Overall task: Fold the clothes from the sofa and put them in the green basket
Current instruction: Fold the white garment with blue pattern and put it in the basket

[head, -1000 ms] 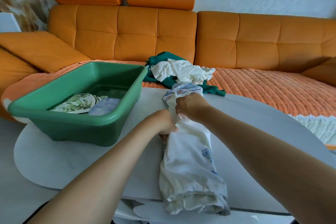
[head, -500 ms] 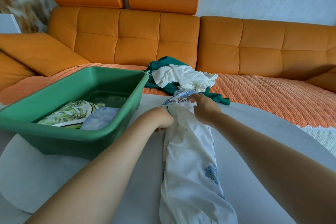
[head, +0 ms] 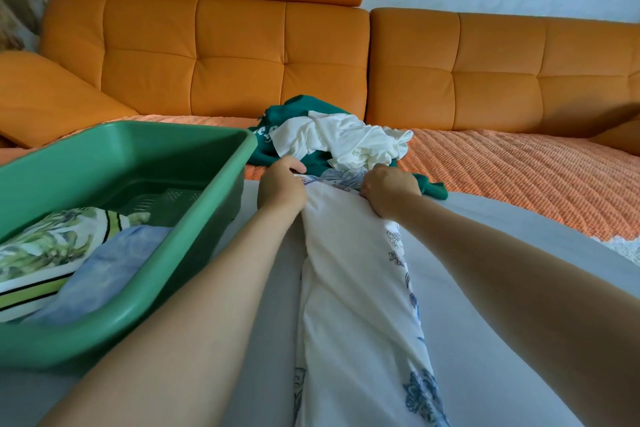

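White floral garment: folded into long strip, lying lengthwise on table. Green basket at its left holds folded leaf-print piece, blue piece. Green-and-white heap on sofa.

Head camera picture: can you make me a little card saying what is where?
left hand: grips the far end of the white flowery cloth
right hand: grips the same end
white flowery cloth: lies long on the grey table
green basket: on the table, left; holds leafy cloth and blue cloth, folded
orange sofa: bears an unfolded pile of white and dark green clothes
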The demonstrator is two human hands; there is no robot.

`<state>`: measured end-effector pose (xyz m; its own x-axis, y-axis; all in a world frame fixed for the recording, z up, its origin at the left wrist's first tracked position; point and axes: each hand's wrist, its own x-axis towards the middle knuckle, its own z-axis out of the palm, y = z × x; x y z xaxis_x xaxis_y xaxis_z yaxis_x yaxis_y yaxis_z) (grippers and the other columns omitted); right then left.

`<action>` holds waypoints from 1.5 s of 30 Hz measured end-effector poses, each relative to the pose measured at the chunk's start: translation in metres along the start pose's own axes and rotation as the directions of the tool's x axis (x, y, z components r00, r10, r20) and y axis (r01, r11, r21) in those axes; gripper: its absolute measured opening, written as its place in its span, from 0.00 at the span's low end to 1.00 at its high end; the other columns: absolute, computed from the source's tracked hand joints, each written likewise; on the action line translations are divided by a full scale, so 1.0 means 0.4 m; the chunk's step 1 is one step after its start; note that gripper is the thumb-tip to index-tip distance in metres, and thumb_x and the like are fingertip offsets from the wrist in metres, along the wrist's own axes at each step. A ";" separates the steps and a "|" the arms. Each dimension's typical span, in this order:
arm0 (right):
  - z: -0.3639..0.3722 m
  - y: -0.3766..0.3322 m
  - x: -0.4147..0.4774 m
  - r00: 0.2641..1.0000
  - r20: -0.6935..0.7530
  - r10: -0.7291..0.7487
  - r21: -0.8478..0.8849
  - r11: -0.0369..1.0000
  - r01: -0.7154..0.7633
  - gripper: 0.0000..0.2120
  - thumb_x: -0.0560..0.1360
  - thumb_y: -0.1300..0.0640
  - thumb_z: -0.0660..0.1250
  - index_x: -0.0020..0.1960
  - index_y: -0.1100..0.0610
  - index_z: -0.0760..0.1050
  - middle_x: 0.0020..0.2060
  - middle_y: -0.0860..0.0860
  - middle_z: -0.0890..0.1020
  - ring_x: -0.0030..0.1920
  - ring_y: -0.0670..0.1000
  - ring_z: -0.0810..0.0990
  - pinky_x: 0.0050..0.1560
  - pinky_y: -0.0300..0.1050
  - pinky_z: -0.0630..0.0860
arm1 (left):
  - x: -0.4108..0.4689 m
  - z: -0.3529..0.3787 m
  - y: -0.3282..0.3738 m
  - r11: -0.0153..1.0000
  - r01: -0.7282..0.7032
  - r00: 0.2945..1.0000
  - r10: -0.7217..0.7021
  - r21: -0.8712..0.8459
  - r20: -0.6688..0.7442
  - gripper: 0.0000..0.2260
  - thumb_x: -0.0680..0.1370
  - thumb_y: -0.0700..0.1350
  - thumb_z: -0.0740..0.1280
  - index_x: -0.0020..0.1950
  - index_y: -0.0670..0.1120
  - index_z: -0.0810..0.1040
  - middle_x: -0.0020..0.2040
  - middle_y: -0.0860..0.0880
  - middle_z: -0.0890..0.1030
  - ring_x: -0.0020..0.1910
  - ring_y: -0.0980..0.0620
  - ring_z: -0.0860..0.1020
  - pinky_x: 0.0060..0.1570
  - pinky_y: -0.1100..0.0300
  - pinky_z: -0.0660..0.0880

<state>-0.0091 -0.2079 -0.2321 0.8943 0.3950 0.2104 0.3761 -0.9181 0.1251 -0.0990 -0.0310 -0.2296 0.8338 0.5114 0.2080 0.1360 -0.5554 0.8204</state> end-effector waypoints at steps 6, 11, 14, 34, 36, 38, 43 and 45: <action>0.015 0.009 0.034 0.991 -0.047 0.122 0.004 0.993 -0.122 0.07 0.78 0.62 0.60 0.53 0.58 0.75 0.43 0.52 0.72 0.44 0.55 0.75 0.39 0.49 0.67 | -0.007 0.023 0.022 0.887 0.100 0.984 -0.155 0.450 0.086 0.13 0.80 0.37 0.63 0.63 0.43 0.79 0.67 0.42 0.72 0.61 0.40 0.73 0.58 0.51 0.73; 0.015 -0.013 0.019 0.976 -0.194 0.096 0.229 0.972 -0.050 0.13 0.78 0.58 0.60 0.57 0.52 0.80 0.53 0.54 0.79 0.55 0.57 0.76 0.55 0.50 0.72 | -0.061 0.043 0.128 0.853 -0.296 0.911 0.117 0.429 0.395 0.15 0.78 0.38 0.59 0.61 0.41 0.80 0.62 0.41 0.77 0.58 0.42 0.76 0.59 0.49 0.76; 0.034 -0.027 -0.005 0.997 -0.052 -0.057 0.370 0.926 0.073 0.17 0.82 0.50 0.54 0.62 0.47 0.80 0.62 0.52 0.80 0.62 0.56 0.76 0.62 0.51 0.71 | -0.105 0.092 0.101 0.752 -0.388 0.807 -0.002 0.532 0.590 0.22 0.84 0.47 0.51 0.77 0.42 0.63 0.77 0.40 0.64 0.74 0.40 0.63 0.72 0.45 0.61; -0.038 -0.022 -0.135 0.987 0.096 -0.126 0.282 0.955 0.095 0.22 0.84 0.48 0.51 0.78 0.48 0.63 0.80 0.52 0.55 0.80 0.53 0.52 0.78 0.53 0.49 | -0.105 0.029 0.011 0.683 -0.435 0.883 0.197 0.586 0.426 0.26 0.82 0.61 0.53 0.75 0.47 0.66 0.76 0.47 0.66 0.75 0.45 0.60 0.72 0.50 0.57; -0.066 -0.028 -0.197 0.986 0.045 -0.158 0.349 0.928 0.133 0.21 0.84 0.49 0.54 0.76 0.48 0.67 0.79 0.51 0.59 0.78 0.52 0.56 0.76 0.50 0.52 | -0.139 0.012 0.033 0.668 -0.474 0.873 0.270 0.573 0.406 0.21 0.82 0.56 0.57 0.73 0.48 0.69 0.73 0.48 0.69 0.73 0.45 0.62 0.70 0.51 0.59; -0.095 -0.032 -0.265 0.986 -0.026 -0.165 0.396 0.904 0.161 0.18 0.83 0.51 0.57 0.72 0.47 0.70 0.75 0.51 0.66 0.75 0.54 0.63 0.73 0.50 0.58 | -0.182 -0.005 0.054 0.648 -0.521 0.850 0.339 0.555 0.403 0.16 0.82 0.51 0.60 0.69 0.49 0.70 0.69 0.48 0.71 0.70 0.45 0.65 0.66 0.51 0.61; -0.144 -0.005 -0.405 0.996 0.037 -0.078 0.432 0.900 0.054 0.10 0.80 0.50 0.60 0.60 0.48 0.74 0.57 0.51 0.76 0.58 0.55 0.77 0.55 0.49 0.73 | -0.316 -0.069 0.128 0.584 -0.713 0.701 0.591 0.387 0.400 0.05 0.78 0.42 0.64 0.52 0.47 0.75 0.53 0.50 0.76 0.56 0.47 0.71 0.52 0.56 0.64; -0.155 0.016 -0.436 0.986 0.167 0.017 0.391 0.917 -0.082 0.11 0.80 0.47 0.59 0.57 0.51 0.75 0.54 0.51 0.79 0.52 0.55 0.78 0.46 0.47 0.72 | -0.388 -0.096 0.151 0.638 -0.725 0.674 0.578 0.260 0.461 0.05 0.76 0.41 0.64 0.48 0.51 0.76 0.48 0.53 0.77 0.50 0.50 0.74 0.46 0.57 0.68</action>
<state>-0.1779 -0.2805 -0.2079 0.9285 0.3681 0.0481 0.3662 -0.8868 -0.2821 -0.2407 -0.1190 -0.1919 0.8868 -0.2784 0.3689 -0.3785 -0.8955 0.2341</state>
